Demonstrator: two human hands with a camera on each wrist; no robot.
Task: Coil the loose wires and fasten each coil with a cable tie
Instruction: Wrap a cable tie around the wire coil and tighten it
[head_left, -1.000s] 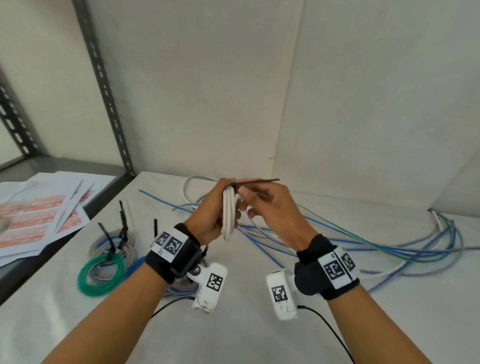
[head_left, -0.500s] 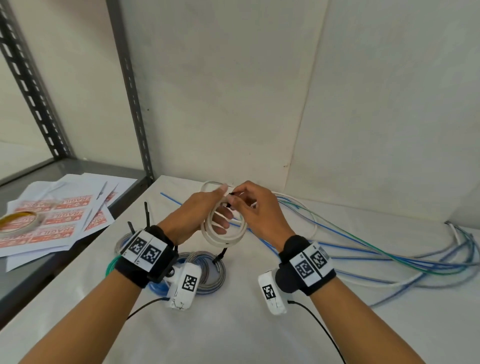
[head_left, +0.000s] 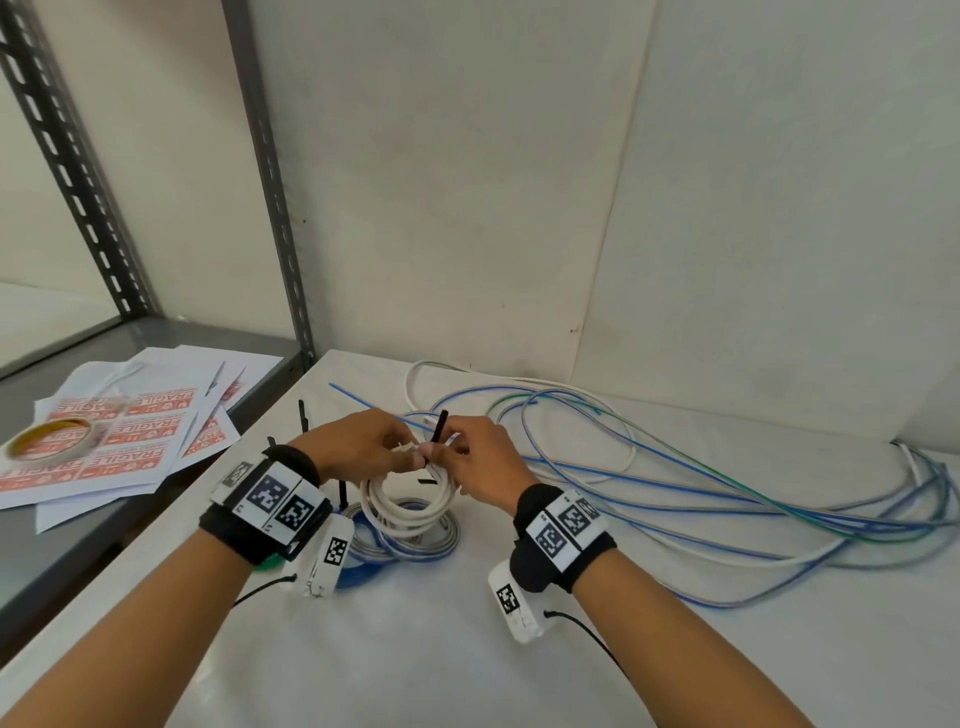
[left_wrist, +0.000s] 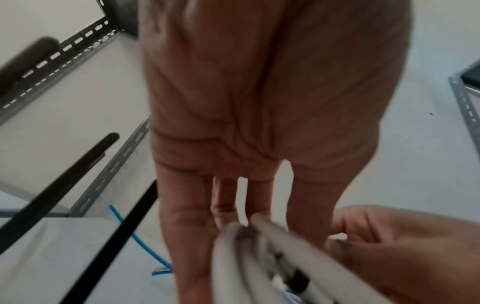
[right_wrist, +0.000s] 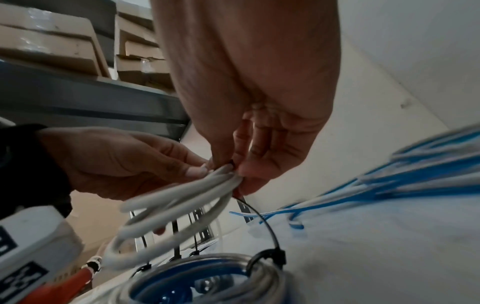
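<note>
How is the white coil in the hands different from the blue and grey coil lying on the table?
The white coil is held up by both hands; the blue and grey coil lies on the table. The white coil's cable tie is still being fitted; the blue and grey coil's tie is closed. Both are round, multi-loop coils.

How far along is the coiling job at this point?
Done: a blue-grey coil lies tied on the table. In hand: left hand and right hand hold the white coil, working a black cable tie on it. Left: the loose wires.

"FRAGILE", upside down, on red-printed sheets (head_left: 130, 447)
</note>
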